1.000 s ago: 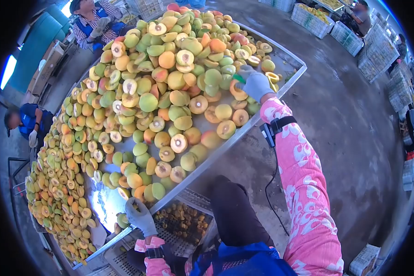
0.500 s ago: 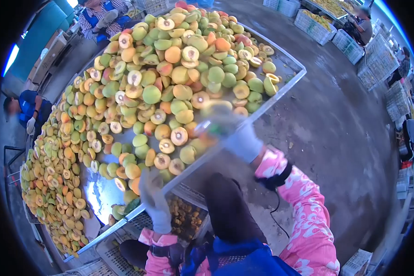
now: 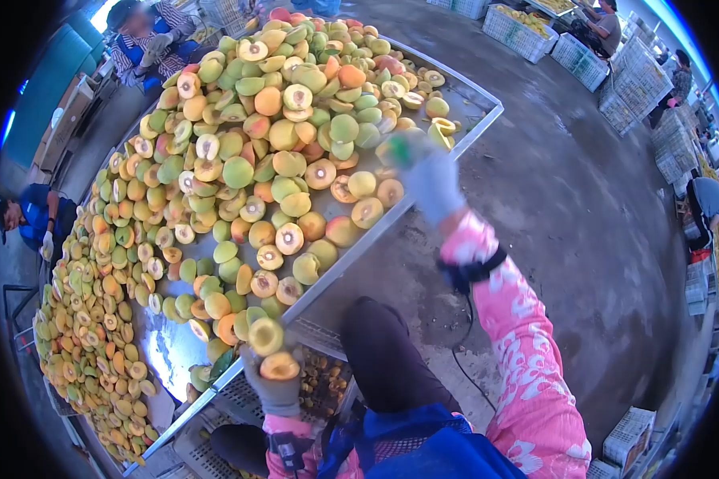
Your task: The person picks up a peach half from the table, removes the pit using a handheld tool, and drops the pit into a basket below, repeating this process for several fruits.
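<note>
My left hand (image 3: 275,393), in a grey glove, is closed around two peach halves at the table's near edge. One yellow-green half (image 3: 265,336) has an empty pit hollow; the other, more orange peach half (image 3: 280,366) sits below it. My right hand (image 3: 435,180), gloved too and smeared by motion, is over the right edge of the metal table (image 3: 455,154). Its fingers are closed on a small tool with a green part (image 3: 399,148), whose exact kind is blurred. A large heap of halved peaches (image 3: 240,172), many with pits showing, covers the table.
Below the near edge stands a crate (image 3: 321,379) holding small brown pieces. A co-worker (image 3: 36,215) is at the left, another (image 3: 144,44) at the far side. Plastic crates (image 3: 519,32) line the wet floor at the back right. A cable (image 3: 465,359) hangs from my right wrist.
My right hand has moved up and to the right with the tool. My left hand has come back from the edge of the heap and now shows two peach halves in it.
</note>
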Demonstrator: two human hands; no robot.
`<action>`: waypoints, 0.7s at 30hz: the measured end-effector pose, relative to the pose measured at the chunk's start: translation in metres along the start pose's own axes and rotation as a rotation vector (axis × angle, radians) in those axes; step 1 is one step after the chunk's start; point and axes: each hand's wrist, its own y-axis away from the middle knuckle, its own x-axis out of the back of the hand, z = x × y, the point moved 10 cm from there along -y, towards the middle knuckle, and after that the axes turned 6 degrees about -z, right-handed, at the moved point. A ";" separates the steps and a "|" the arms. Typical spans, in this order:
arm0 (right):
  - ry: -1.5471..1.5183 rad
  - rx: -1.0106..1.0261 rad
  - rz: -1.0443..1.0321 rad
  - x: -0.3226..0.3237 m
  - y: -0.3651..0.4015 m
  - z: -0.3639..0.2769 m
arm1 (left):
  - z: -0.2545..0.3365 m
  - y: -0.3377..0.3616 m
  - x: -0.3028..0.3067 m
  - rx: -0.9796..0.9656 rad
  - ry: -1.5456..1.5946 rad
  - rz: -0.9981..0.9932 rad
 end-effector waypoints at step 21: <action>1.293 -0.210 0.274 0.162 -0.090 0.042 | 0.150 0.240 0.297 0.208 -0.744 0.848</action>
